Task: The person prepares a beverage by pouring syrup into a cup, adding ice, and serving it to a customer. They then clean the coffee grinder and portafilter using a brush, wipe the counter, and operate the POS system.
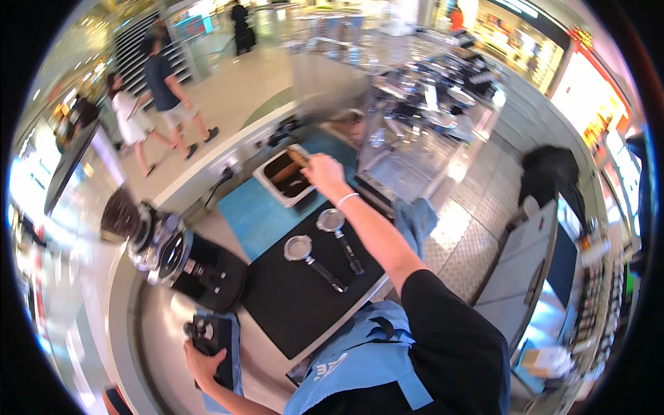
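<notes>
My right hand (327,176) grips a wooden-handled tool (297,156) over a rectangular metal pan (262,176) with dark brown contents; the tool's working end is not clear. My left hand (205,365) is at a black tamping mat (223,337), its thumb and fingers around or against dark coffee tools (197,332). Whether it grips one, I cannot tell. Two portafilters, one left (314,262) and one right (340,238), lie between my hands on a larger black mat (280,306), their handles towards me.
A coffee grinder (176,259) stands left of the mat. Under the pan lies a blue mat (249,212). Beyond my right arm is an espresso machine (404,166), with a blue-grey cloth (415,220) hanging by it. People (166,78) walk past beyond the counter ledge (207,176).
</notes>
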Available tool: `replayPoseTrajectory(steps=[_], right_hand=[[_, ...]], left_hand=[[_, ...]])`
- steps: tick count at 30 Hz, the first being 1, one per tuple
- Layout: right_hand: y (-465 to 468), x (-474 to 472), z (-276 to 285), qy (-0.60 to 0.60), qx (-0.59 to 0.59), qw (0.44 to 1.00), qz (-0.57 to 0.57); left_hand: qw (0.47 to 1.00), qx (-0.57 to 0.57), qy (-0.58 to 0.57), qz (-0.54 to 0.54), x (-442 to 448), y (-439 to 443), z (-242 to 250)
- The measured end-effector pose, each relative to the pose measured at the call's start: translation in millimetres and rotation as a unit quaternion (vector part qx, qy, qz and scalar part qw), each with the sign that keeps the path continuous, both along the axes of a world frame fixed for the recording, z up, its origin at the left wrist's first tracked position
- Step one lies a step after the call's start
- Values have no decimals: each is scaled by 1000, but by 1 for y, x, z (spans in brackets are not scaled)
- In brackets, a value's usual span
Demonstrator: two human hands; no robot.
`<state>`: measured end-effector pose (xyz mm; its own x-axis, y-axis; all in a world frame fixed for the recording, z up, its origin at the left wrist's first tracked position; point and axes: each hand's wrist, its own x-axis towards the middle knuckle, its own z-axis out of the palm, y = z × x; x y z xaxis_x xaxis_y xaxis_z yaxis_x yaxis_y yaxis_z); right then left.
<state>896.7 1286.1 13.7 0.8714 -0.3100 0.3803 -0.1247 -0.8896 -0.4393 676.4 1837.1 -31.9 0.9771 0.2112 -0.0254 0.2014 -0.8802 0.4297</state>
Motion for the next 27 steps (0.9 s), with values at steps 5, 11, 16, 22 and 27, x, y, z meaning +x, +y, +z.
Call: replayPoseTrajectory(steps=[5,11,16,22,27], right_hand=[[10,-61,25,-121,25,991,57],[15,-222,31,-238,-131,944,186],[-2,-311,28,-320,-148,918,184],[-87,-378,-8,-166,-110,980,-12],[-202,-456,-68,-88,-2,985,-150]], left_hand=[[986,148,-22,-68,-5,4,-4],[972,-59,156,-168,7,-83,123],[712,-417,37,-564,16,-294,124],[518,-604,344,-499,-64,-510,41],[503,-557,418,-512,-126,-653,-20]])
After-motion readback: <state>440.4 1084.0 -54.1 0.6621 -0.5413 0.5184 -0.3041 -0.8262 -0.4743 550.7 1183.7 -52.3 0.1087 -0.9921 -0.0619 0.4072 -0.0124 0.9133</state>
